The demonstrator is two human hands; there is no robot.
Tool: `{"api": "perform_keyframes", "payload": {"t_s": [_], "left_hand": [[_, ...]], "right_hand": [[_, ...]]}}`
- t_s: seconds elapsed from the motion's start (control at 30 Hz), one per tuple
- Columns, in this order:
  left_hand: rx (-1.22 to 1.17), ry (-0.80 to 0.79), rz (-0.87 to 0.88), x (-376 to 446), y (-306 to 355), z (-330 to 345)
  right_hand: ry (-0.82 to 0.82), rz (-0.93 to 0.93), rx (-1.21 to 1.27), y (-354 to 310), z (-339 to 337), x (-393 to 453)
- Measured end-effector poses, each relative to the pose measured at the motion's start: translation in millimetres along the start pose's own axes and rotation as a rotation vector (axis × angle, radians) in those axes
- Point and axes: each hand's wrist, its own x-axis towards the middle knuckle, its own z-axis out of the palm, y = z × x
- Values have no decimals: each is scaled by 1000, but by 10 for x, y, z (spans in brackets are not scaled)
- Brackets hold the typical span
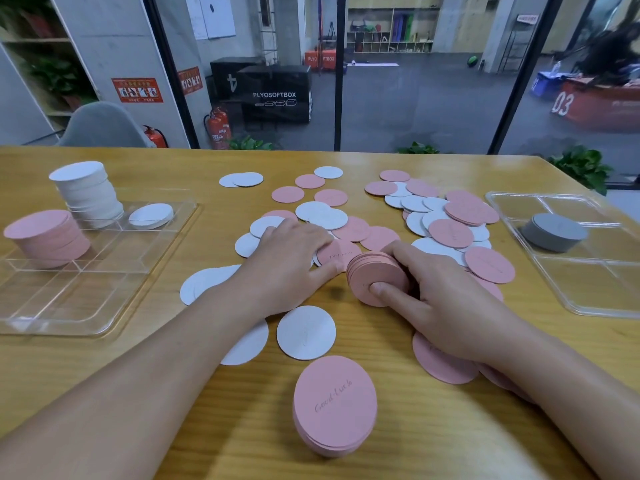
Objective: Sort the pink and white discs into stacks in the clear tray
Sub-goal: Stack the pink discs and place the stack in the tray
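The table (398,427) is seen to be of yellowish wood-grain with a soft sheen. The pink discs (450,233) and white discs (306,332) appear matt, like thick card or felt, some faintly embossed. The clear tray (104,306) at the left edge is glossy transparent plastic.

Bright even light, soft shadows, wide-angle edge distortion.

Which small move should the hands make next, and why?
Probably the left hand should slide the pink disc at its fingertips onto the pink bundle that the right hand grips on edge. That disc lies right beside the bundle, and many loose discs remain on the table.
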Motion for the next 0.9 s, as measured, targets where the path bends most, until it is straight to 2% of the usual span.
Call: {"api": "perform_keyframes", "payload": {"t_s": [0.13, 0.27, 0.37, 0.57, 0.7, 0.8, 0.9], "left_hand": [[-120, -1, -9, -34, 0, -9], [-505, 100, -76, -71, -18, -28], [-705, 161, -46, -80, -51, -75], [-782, 40, 140, -109, -96, -115], [-884, -25, 192, -82, -33, -36], [-801, 50, 150, -38, -4, 32], [-436, 135, 67, 48, -35, 48]], "right_hand": [[1, 0, 6, 1, -2, 1], [3, 1, 5, 1, 0, 3], [2, 14, 4, 0, 0, 6], [14, 60, 20, 3, 4, 12], [-1, 38, -16, -22, 18, 9], [-1, 24, -7, -14, 24, 12], [-8, 21, 18, 1, 32, 12]]}}
